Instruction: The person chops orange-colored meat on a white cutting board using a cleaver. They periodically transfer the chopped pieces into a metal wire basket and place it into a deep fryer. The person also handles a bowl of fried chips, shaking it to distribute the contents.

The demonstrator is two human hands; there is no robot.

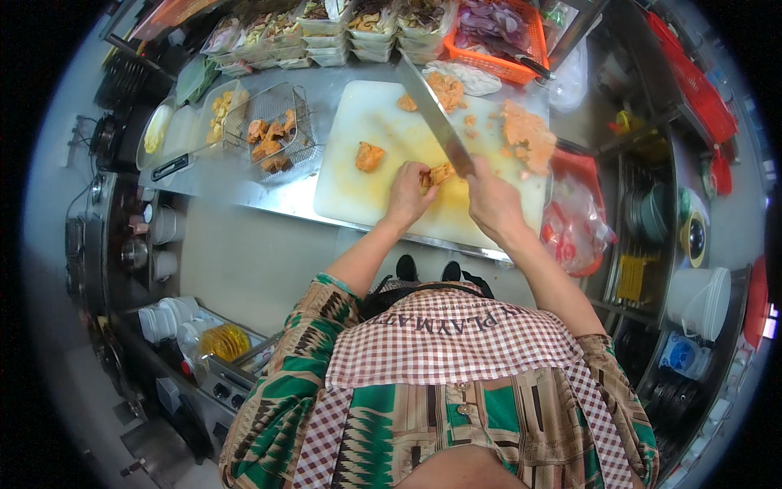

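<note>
A piece of fried meat (437,175) lies on the white plastic cutting board (342,195), and my left hand (410,191) grips its left end with bent fingers. My right hand (493,202) is closed around the handle of a large knife (435,116), whose broad blade is raised and points away to the upper left. Another browned chunk (369,156) sits to the left on the board. Toward the far edge are more orange-brown pieces (445,90), and a large flat piece (529,137) with crumbs lies at the board's right side.
Left of the board, a wire fry basket (299,102) holds several chunks beside a clear tub of yellow pieces (221,113). Stacked plastic boxes (330,52) and an orange basket (539,46) of sliced red onion line the back. A red bin (589,177) with plastic bags stands right.
</note>
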